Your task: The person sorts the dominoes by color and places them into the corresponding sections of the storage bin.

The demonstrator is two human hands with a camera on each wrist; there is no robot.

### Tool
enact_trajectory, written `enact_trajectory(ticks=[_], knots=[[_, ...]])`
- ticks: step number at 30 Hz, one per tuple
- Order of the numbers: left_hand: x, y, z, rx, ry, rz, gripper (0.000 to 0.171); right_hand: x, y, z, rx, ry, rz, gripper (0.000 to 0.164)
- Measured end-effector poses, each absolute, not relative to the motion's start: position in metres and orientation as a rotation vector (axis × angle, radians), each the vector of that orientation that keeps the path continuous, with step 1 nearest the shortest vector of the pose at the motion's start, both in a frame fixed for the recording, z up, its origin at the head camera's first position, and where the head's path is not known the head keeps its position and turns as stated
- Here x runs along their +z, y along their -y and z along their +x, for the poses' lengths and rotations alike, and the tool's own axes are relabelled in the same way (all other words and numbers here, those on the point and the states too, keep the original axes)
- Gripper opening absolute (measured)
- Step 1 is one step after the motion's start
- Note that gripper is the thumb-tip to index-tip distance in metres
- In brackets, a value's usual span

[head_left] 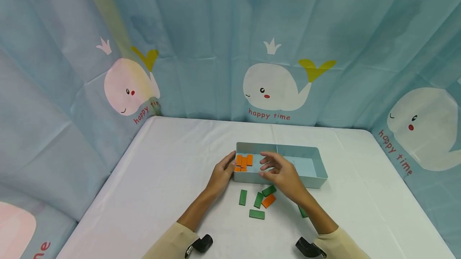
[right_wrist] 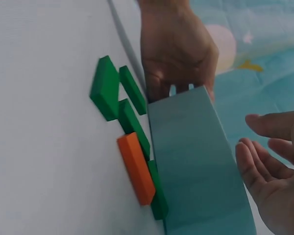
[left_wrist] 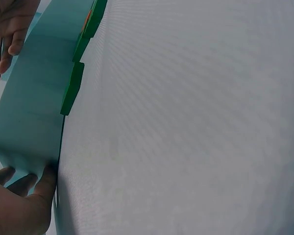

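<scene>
A blue-grey divided box [head_left: 248, 177] sits on the white table. At its left end, my left hand [head_left: 219, 177] rests against the outer wall with its fingers extended. Several orange blocks [head_left: 244, 162] lie inside the left compartment, close to that hand. Over the box, my right hand [head_left: 284, 173] hovers with loosely bent fingers and thumb apart; nothing shows between them in the right wrist view. In front of the box lie several green blocks [head_left: 243, 197] and one loose orange block [right_wrist: 136, 169]. Another green block [head_left: 303, 211] is partly hidden by the right forearm.
The table [head_left: 173, 151] is covered with a white cloth. Behind it hangs a blue curtain [head_left: 201, 87] printed with whales. The box's right compartment [head_left: 302, 166] lies beyond the right hand. A black wrist device [head_left: 203, 243] sits at the left sleeve.
</scene>
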State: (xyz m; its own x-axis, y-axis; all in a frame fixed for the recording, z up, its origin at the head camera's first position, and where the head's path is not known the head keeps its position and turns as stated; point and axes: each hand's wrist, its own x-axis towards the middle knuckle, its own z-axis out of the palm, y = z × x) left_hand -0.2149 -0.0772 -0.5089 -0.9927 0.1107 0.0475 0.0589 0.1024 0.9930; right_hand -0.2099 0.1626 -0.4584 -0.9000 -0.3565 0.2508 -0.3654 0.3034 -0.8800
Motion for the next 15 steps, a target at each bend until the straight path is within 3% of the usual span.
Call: enact_trajectory(ticks=[15], knots=[[-0.51, 0.077, -0.216, 2.055, -2.311, 0.188, 0.054, -0.475, -0.178, -0.183, 1.675, 2.533, 0.739, 0.051]])
